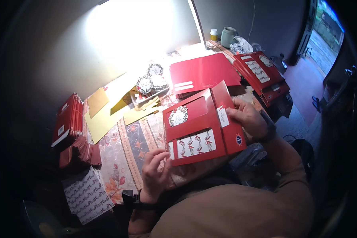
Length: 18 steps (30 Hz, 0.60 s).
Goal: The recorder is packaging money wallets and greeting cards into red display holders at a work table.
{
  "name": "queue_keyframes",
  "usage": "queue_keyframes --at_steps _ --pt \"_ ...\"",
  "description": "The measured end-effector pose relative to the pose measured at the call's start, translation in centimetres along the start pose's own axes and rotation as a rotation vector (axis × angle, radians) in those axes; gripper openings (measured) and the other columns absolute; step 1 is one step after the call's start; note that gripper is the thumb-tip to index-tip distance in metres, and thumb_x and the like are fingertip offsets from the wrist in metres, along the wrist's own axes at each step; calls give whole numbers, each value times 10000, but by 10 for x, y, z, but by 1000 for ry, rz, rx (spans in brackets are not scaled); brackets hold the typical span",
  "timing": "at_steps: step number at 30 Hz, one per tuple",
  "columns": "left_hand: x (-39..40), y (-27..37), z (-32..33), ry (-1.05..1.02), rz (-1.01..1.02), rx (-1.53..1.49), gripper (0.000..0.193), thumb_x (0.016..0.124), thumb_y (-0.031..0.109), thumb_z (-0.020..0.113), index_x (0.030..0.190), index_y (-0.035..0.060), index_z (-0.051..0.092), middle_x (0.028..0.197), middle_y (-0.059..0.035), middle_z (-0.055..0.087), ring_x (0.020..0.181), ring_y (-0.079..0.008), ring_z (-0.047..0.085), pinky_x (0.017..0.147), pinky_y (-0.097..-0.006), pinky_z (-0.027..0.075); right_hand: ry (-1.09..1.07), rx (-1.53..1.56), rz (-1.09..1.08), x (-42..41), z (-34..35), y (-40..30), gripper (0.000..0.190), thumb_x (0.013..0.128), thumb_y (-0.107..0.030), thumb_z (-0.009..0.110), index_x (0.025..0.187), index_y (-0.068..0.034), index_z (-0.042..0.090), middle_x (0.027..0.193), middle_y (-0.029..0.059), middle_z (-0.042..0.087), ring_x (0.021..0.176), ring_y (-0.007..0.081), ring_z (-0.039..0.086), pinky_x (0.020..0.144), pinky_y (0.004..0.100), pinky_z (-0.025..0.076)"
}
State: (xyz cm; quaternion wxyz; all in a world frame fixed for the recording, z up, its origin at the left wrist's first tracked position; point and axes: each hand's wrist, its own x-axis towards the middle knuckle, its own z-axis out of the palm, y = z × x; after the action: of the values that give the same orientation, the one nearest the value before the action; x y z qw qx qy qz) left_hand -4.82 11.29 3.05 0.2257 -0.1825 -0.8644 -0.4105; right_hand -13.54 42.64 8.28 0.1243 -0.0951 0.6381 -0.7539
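A red cardboard folder with cut-out windows is tilted in front of me above the table's near edge. Through its windows show a round wreath-patterned tag and white paper printed with sprigs and red bows. My right hand grips the folder's right-hand flap, thumb on top beside a white label bearing writing. At the lower left corner, the fingers and thumb of my left hand pinch the folder's edge. A round blue-and-white sticker sits on the flap's lower end.
Red sheets lie stacked beyond the folder, with finished-looking red folders piled right. A plastic tray holds wreath tags. Yellow card pieces, red stacks and patterned sheets lie left. A mug stands behind.
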Motion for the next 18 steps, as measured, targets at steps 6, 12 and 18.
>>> queue_keyframes --at_steps 6,12,18 --pt "-5 -12 -3 26 -69 -56 158 841 32 684 994 -4 676 1061 -173 630 969 -325 631 850 -379 513 -11 -335 -147 7 7 -85 161 947 -185 595 986 -33 627 844 -15 617 735 33 560 691 212 471" --pt "-8 -17 -5 46 -11 -90 157 815 11 693 971 -1 675 1039 -163 638 962 -323 632 838 -382 518 -4 -708 -281 5 12 -157 144 903 -139 628 898 2 657 810 -3 645 748 52 577 711 229 471" --pt "-10 -17 -4 25 23 -114 183 786 -8 703 967 8 676 1007 -160 645 923 -331 641 811 -388 525 49 -844 -207 -7 20 -193 169 896 -139 621 888 24 665 785 27 659 679 45 568 627 246 471"
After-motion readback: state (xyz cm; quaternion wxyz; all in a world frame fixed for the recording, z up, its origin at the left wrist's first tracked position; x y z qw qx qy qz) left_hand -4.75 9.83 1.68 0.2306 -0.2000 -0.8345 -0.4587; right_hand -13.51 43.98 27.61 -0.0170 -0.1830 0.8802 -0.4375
